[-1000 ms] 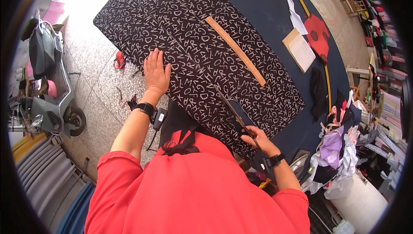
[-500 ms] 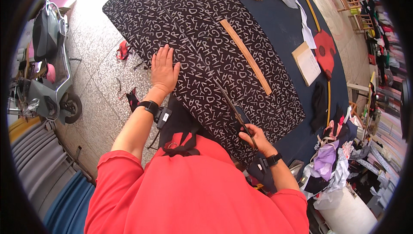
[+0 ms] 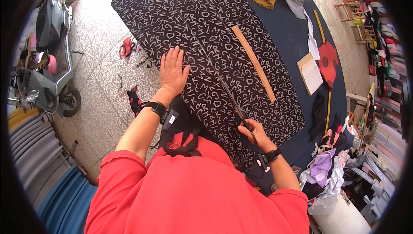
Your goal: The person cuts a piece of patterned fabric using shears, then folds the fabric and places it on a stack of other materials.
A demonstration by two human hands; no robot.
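dark blue table (image 3: 297, 40), patterned black fabric (image 3: 206, 32), speckled floor (image 3: 99, 88)

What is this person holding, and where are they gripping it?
The right hand holds dark scissors by the handles; the left hand just presses flat on the black letter-patterned fabric.

No packages, labels, signs, screens
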